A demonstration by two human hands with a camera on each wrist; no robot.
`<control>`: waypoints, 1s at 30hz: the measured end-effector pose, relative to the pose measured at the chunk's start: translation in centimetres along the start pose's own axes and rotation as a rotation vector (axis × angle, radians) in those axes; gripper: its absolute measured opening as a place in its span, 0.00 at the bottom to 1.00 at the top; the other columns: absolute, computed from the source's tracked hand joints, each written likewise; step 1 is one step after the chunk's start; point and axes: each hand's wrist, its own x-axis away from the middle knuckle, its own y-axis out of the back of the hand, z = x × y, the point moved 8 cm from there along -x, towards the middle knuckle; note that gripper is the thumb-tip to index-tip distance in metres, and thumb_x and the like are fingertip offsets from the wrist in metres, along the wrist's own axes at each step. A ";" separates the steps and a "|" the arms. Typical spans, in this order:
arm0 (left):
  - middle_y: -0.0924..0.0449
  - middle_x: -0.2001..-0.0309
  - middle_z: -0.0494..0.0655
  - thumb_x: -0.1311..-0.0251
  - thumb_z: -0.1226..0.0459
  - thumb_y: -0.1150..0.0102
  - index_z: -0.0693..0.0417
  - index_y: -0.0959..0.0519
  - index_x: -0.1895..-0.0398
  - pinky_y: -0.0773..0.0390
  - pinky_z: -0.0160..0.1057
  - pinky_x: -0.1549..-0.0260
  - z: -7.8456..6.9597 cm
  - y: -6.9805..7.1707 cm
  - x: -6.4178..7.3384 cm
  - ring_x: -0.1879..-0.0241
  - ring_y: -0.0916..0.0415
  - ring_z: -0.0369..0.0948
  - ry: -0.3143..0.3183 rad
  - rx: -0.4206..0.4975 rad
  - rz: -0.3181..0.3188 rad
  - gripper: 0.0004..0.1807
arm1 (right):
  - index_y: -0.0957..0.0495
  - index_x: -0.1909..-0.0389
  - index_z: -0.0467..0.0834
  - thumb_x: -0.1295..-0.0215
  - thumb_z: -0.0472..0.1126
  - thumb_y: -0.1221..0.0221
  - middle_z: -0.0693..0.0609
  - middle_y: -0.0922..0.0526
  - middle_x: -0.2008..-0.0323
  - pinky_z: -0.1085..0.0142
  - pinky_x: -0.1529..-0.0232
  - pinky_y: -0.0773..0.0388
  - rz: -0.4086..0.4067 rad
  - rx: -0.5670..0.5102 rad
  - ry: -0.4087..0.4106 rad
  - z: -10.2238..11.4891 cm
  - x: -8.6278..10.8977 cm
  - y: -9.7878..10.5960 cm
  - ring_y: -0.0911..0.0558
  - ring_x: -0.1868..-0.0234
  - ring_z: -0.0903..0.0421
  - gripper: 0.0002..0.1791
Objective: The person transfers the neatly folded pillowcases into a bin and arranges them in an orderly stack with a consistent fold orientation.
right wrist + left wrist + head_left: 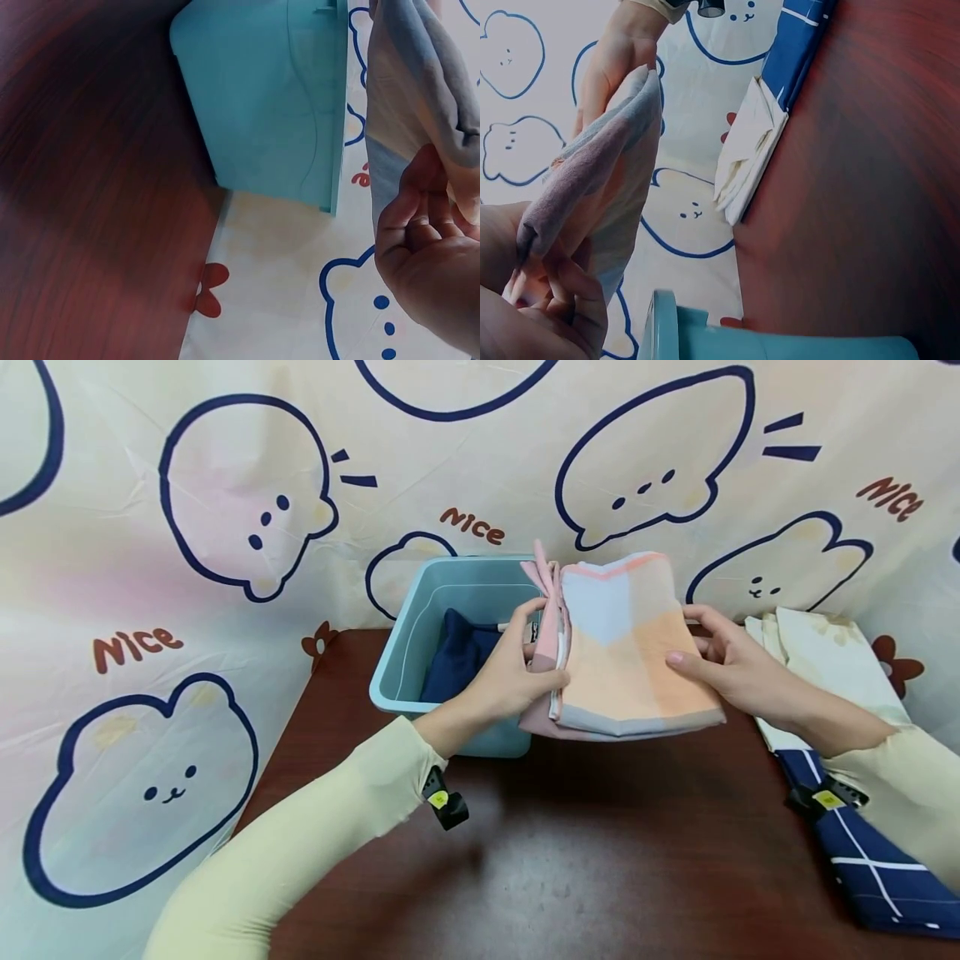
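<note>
A folded cloth [615,652] with peach, pale blue and pink checks is held up between both hands in the head view. Pink ties [546,581] stick up from its left edge. My left hand [517,664] pinches the stacked layers on that left side, thumb on the near face. At the opposite side, my right hand [723,660] grips the edge, with its thumb on the front and its fingers behind. Behind and left of the cloth is a light blue plastic bin [397,672], partly covered by it. Dark navy fabric [456,652] lies inside the bin.
On the right of the dark wooden table [585,860] lie a folded cream cloth [821,664] and a navy cloth with white lines [873,852], partly under my right forearm. A printed curtain [247,510] hangs behind the table.
</note>
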 end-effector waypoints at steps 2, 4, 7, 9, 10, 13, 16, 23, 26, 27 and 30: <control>0.23 0.46 0.62 0.42 0.69 0.41 0.32 0.57 0.26 0.16 0.44 0.62 0.0 0.4 0.1 0.58 0.16 0.50 0.001 -0.012 -0.007 0.48 | 0.48 0.31 0.52 0.27 0.43 0.50 0.64 0.19 0.50 0.65 0.65 0.17 0.011 -0.014 0.007 0.2 -0.2 -0.3 0.13 0.63 0.57 0.28; 0.23 0.46 0.62 0.42 0.70 0.41 0.33 0.57 0.26 0.15 0.44 0.62 0.0 0.8 0.1 0.57 0.16 0.50 0.004 -0.011 -0.008 0.48 | 0.47 0.31 0.51 0.27 0.42 0.49 0.64 0.18 0.51 0.65 0.65 0.17 0.019 -0.026 0.014 0.4 -0.5 -0.6 0.13 0.63 0.57 0.27; 0.25 0.45 0.62 0.42 0.70 0.41 0.33 0.57 0.26 0.15 0.46 0.61 0.1 1.4 0.2 0.56 0.16 0.51 0.009 0.000 -0.005 0.48 | 0.46 0.32 0.51 0.27 0.42 0.49 0.63 0.18 0.51 0.65 0.65 0.17 0.023 -0.041 0.024 0.8 -0.8 -1.0 0.13 0.63 0.57 0.26; 0.24 0.45 0.62 0.42 0.70 0.41 0.32 0.57 0.26 0.15 0.46 0.61 0.0 1.8 0.3 0.56 0.16 0.51 0.011 0.010 0.000 0.48 | 0.46 0.33 0.51 0.27 0.42 0.49 0.63 0.18 0.51 0.65 0.65 0.17 0.022 -0.045 0.028 0.9 -1.0 -1.2 0.13 0.63 0.57 0.26; 0.24 0.46 0.62 0.42 0.70 0.41 0.32 0.57 0.26 0.15 0.47 0.61 0.0 2.0 0.4 0.56 0.16 0.51 0.010 0.011 0.004 0.48 | 0.46 0.33 0.51 0.27 0.43 0.49 0.63 0.18 0.52 0.65 0.65 0.17 0.022 -0.047 0.028 1.0 -1.1 -1.3 0.13 0.63 0.57 0.26; 0.22 0.46 0.61 0.42 0.71 0.40 0.32 0.57 0.26 0.15 0.47 0.60 -0.2 2.5 0.6 0.57 0.15 0.51 0.001 0.007 0.008 0.48 | 0.46 0.33 0.50 0.28 0.43 0.48 0.61 0.17 0.52 0.65 0.64 0.17 0.022 -0.054 0.035 1.1 -1.5 -1.6 0.13 0.64 0.58 0.27; 0.21 0.47 0.61 0.42 0.70 0.40 0.34 0.57 0.26 0.15 0.47 0.59 -0.4 3.0 0.8 0.57 0.15 0.50 -0.005 -0.021 0.008 0.48 | 0.46 0.33 0.49 0.28 0.43 0.48 0.59 0.18 0.52 0.65 0.65 0.17 0.026 -0.067 0.040 1.1 -1.9 -2.0 0.13 0.64 0.57 0.27; 0.22 0.46 0.59 0.41 0.69 0.40 0.33 0.58 0.26 0.16 0.46 0.58 -0.1 4.3 1.3 0.55 0.15 0.49 0.041 -0.077 0.001 0.49 | 0.47 0.32 0.49 0.27 0.45 0.49 0.52 0.18 0.49 0.63 0.66 0.17 0.057 -0.081 0.045 1.1 -2.9 -3.2 0.13 0.66 0.56 0.27; 0.21 0.46 0.60 0.41 0.69 0.40 0.34 0.59 0.26 0.16 0.46 0.58 0.1 4.8 1.3 0.56 0.15 0.49 0.045 -0.092 -0.003 0.48 | 0.48 0.32 0.49 0.27 0.45 0.49 0.48 0.19 0.48 0.63 0.65 0.17 0.072 -0.089 0.043 1.2 -3.4 -3.6 0.13 0.66 0.54 0.28; 0.21 0.47 0.60 0.41 0.68 0.40 0.35 0.59 0.26 0.16 0.46 0.58 0.1 5.0 1.4 0.56 0.15 0.49 0.044 -0.095 -0.004 0.48 | 0.48 0.32 0.49 0.27 0.46 0.49 0.47 0.19 0.48 0.63 0.65 0.17 0.075 -0.091 0.038 1.3 -3.5 -3.7 0.13 0.66 0.54 0.28; 0.21 0.47 0.61 0.41 0.69 0.41 0.36 0.58 0.26 0.16 0.46 0.58 0.0 5.6 1.4 0.56 0.15 0.49 0.035 -0.100 -0.005 0.48 | 0.49 0.32 0.50 0.27 0.46 0.49 0.43 0.20 0.45 0.62 0.65 0.17 0.085 -0.105 0.020 1.4 -3.8 -4.0 0.13 0.66 0.52 0.29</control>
